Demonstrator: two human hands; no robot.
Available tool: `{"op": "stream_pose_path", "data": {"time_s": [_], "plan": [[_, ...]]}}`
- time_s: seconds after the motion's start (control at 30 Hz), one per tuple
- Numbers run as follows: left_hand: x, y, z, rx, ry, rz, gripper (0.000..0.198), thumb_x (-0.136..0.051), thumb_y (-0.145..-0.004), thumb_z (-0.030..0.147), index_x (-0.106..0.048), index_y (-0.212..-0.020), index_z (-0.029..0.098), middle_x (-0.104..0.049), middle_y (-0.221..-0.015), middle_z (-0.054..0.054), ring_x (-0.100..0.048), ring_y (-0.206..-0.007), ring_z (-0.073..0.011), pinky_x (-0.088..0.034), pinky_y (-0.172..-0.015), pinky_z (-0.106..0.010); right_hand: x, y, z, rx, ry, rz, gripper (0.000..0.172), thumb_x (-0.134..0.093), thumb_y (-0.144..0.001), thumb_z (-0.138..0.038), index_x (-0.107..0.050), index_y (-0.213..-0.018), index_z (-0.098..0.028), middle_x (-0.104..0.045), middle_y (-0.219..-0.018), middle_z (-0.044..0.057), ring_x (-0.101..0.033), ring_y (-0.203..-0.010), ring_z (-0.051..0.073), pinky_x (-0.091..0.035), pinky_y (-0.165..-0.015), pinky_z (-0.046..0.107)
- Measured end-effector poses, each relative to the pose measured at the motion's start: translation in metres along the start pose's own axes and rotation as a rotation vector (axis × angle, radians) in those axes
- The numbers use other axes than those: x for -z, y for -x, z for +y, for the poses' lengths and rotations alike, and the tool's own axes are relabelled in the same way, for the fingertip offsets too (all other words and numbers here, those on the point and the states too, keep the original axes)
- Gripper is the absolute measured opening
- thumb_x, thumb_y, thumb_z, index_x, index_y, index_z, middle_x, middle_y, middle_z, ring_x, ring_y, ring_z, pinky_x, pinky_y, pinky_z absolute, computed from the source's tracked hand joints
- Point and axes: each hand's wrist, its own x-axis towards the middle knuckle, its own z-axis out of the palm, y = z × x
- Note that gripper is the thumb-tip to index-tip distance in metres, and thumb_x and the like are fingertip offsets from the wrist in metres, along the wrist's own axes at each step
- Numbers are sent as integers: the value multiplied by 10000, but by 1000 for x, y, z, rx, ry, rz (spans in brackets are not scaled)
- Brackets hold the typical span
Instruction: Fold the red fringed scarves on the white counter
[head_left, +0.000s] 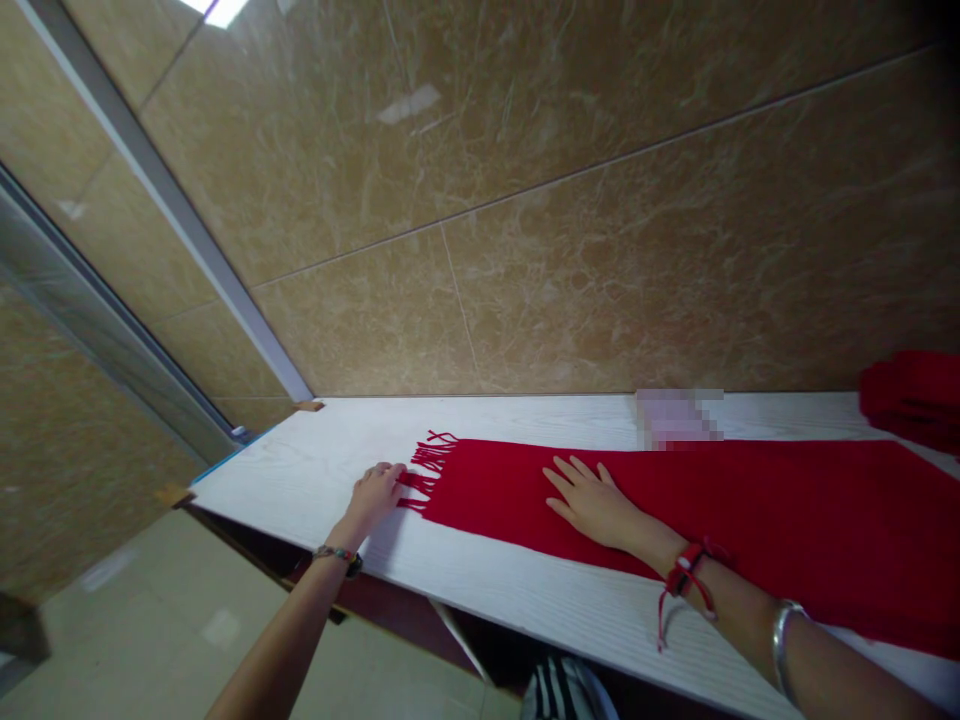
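A long red scarf lies spread along the white tabletop, its tasselled end toward the left. My left hand is at that end, fingers curled together over some strands of the fringe; the fingertips are partly hidden. Flat on the scarf, palm down with fingers spread, rests my right hand. The scarf widens toward the right edge of the view, where it runs out of sight.
Folded red cloth sits at the far right against the tiled wall. A blurred-out pale item lies behind the scarf. The white table has dark open space beneath its front edge.
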Motion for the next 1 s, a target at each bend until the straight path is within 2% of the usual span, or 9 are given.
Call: {"op": "stream_pose_path", "data": {"time_s": [0.07, 0.23, 0.3, 0.47, 0.57, 0.67, 0.83, 0.93, 1.0], "plan": [[2, 4, -1, -40, 9, 31, 334, -448, -734, 90, -549, -1033, 200, -519, -1102, -80, -466, -1045, -215, -367, -908, -387, -1, -1, 1, 3, 0, 15, 518, -313, -848, -398, -345, -1312, -172, -284, -1383, 125, -205, -1264, 314, -183, -963, 565], [4, 14, 26, -452, 189, -45, 366, -553, -750, 315, -546, -1091, 183, -516, -1124, -91, -465, -1038, -204, -384, -910, -339, 8, 5, -10, 94, -19, 101, 456, -365, -837, -310, -412, -1272, -180, -319, -1370, 106, -224, -1259, 295, -186, -982, 532], [5, 13, 33, -471, 200, -45, 403, -577, -737, 357, -550, -1090, 166, -534, -1091, -101, -483, -1005, -209, -401, -884, -338, 13, 10, -27, 247, -80, 144, 439, -379, -837, -297, -422, -1263, -199, -362, -1348, 84, -256, -1249, 246, -181, -1011, 466], [6, 1, 30, -498, 228, 16, 176, -482, -810, 212, -620, -918, 195, -602, -943, -49, -517, -916, -162, -416, -838, -294, 8, 5, -92, 511, -209, 182, 407, -459, -808, -272, -470, -1203, -173, -521, -1190, 86, -417, -1123, 201, -274, -984, 368], [9, -8, 28, -500, 297, -21, 190, -438, -831, 189, -621, -880, 190, -625, -896, -33, -542, -862, -144, -428, -802, -269, 1, -17, -123, 392, -219, 230, 428, -483, -773, -203, -462, -1194, -130, -549, -1133, 118, -480, -1046, 220, -384, -884, 339], [14, -16, 29, -477, 322, -71, 199, -419, -833, 173, -615, -867, 189, -640, -866, -21, -560, -819, -139, -433, -777, -260, -3, -42, -132, 250, -240, 236, 405, -424, -776, -107, -473, -1176, -144, -589, -1053, 118, -545, -952, 216, -434, -795, 324], [15, -20, 35, -457, 348, -27, 177, -486, -811, 249, -590, -939, 183, -615, -967, -49, -535, -921, -165, -405, -841, -289, -9, -74, -112, 85, -602, 191, 335, -492, -754, -99, -554, -1072, -183, -648, -953, 62, -591, -880, 170, -441, -766, 262], [8, -20, 40, -455, 365, 15, 410, -631, -697, 349, -537, -1062, 185, -571, -1081, -75, -511, -991, -201, -389, -874, -317, -11, -84, -99, 56, -705, 181, 223, -509, -757, -119, -614, -942, -186, -658, -931, 35, -600, -837, 135, -446, -732, 222], [3, -23, 43, -404, 353, 31, 429, -648, -675, 325, -537, -1063, 180, -586, -1056, -76, -528, -960, -209, -396, -858, -328, -12, -88, -95, 37, -705, 178, 180, -503, -765, -137, -632, -886, -170, -663, -903, 39, -602, -812, 134, -444, -706, 218]]}}
